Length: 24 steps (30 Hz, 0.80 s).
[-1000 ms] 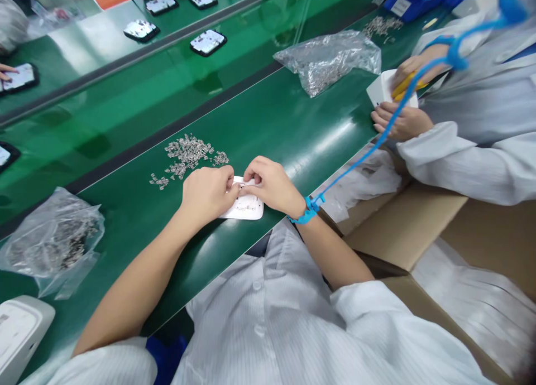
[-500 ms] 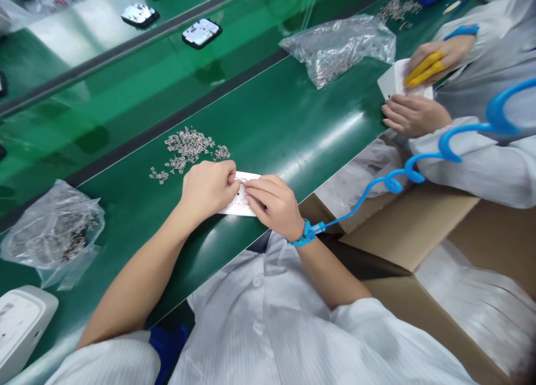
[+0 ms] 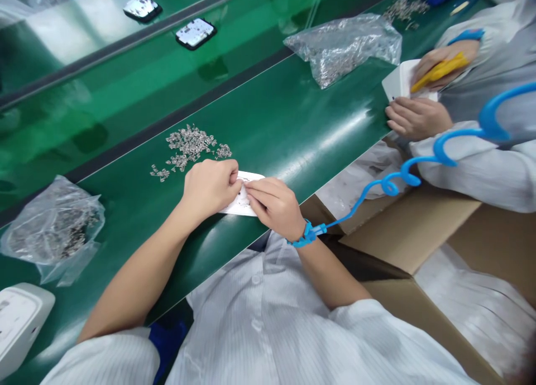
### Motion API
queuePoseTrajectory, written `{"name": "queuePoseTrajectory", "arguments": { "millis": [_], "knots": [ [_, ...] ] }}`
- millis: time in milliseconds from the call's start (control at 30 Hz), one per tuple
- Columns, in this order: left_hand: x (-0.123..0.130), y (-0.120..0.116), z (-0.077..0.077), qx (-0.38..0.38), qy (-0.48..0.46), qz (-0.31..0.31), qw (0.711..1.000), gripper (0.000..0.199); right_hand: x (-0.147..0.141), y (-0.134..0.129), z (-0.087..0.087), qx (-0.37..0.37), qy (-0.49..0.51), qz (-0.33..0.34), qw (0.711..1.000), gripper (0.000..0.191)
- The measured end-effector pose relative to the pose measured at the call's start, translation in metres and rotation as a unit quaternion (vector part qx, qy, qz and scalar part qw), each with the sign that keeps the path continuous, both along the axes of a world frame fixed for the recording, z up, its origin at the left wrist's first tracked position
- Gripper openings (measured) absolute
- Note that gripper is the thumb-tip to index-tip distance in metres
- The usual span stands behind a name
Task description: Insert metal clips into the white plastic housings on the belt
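Observation:
A white plastic housing [image 3: 240,206] lies on the green work surface near its front edge, between my two hands. My left hand [image 3: 211,187] is closed, its thumb and curled index finger pressed together over the left part of the housing. From the right, my right hand [image 3: 276,203] reaches in with its fingers together and the tips at the housing's middle, close to my left thumb. Whatever is between the fingertips is too small to make out. A blue strap rings my right wrist. Just beyond my left hand lies a pile of small clear-and-metal parts [image 3: 190,142].
Bags of small parts lie at left [image 3: 54,229] and upper right [image 3: 347,47]. Another white housing [image 3: 25,323] is at lower left. A co-worker's hands [image 3: 419,117] work at the right. A blue coiled cord [image 3: 364,198] crosses above cardboard boxes [image 3: 410,234]. Circuit boards [image 3: 196,33] sit beyond the divider.
The view has shifted slightly. My hands keep nearly the same pose on the housing. The circuit boards beyond the divider have moved a little left. The co-worker's yellow-covered fingers have lifted and changed angle.

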<state>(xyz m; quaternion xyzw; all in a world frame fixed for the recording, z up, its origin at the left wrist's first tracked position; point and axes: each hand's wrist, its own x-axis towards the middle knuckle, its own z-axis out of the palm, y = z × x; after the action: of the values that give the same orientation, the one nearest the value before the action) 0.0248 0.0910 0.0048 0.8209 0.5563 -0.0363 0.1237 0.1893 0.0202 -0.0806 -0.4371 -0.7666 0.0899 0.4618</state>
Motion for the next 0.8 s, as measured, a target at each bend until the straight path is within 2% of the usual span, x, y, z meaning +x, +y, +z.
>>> {"name": "queuePoseTrajectory", "arguments": {
  "millis": [200, 333, 467, 667, 800],
  "knots": [
    [0.003, -0.001, -0.002, 0.012, 0.025, 0.005, 1.000, 0.013, 0.000, 0.001, -0.002, -0.019, -0.018, 0.015, 1.000, 0.024],
    [0.003, -0.001, -0.002, 0.011, 0.024, 0.003, 1.000, 0.013, 0.000, 0.002, -0.002, -0.027, 0.028, 0.016, 0.999, 0.021],
    [0.004, 0.000, -0.002, 0.010, 0.022, 0.010, 1.000, 0.014, -0.002, 0.003, 0.002, -0.046, 0.086, -0.034, 0.995, 0.016],
    [0.004, -0.001, -0.001, 0.010, 0.024, 0.013, 1.000, 0.015, -0.015, 0.010, 0.012, -0.150, 0.015, -0.116, 0.982, 0.013],
    [0.002, -0.002, -0.002, 0.013, 0.039, 0.016, 0.999, 0.017, -0.018, 0.014, 0.014, -0.153, -0.003, -0.125, 0.980, 0.008]
  ]
}}
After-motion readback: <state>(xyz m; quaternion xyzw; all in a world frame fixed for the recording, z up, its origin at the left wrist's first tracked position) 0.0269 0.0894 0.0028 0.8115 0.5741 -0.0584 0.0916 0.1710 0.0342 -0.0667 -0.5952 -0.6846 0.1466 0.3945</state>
